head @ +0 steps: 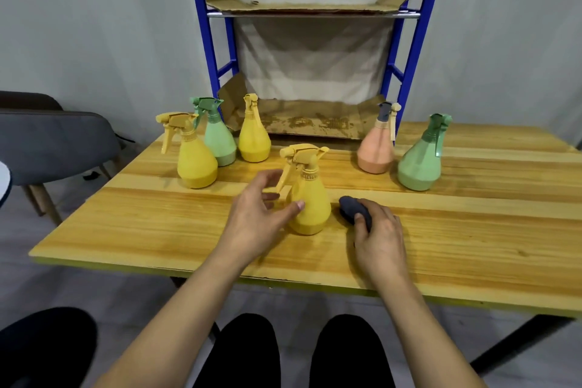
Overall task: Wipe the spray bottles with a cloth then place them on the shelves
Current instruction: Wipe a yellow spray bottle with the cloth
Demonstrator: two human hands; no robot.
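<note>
A yellow spray bottle [310, 198] stands upright at the middle of the wooden table [456, 239]. My left hand [255, 220] is beside it on the left, fingers spread and loosely curved toward the bottle; the thumb tip touches its body, but it has no full grip. My right hand [378, 236] rests on the table just right of the bottle and grips a dark grey cloth [354, 208]. Further bottles stand behind: yellow [195, 161], green [217, 138] and yellow [254, 135] at the left, orange [376, 148] and green [420, 161] at the right.
A blue metal shelf rack [406, 72] stands behind the table, its two visible levels lined with cardboard [308, 124]. A grey chair [53, 145] is at the left. My legs show below the table's front edge.
</note>
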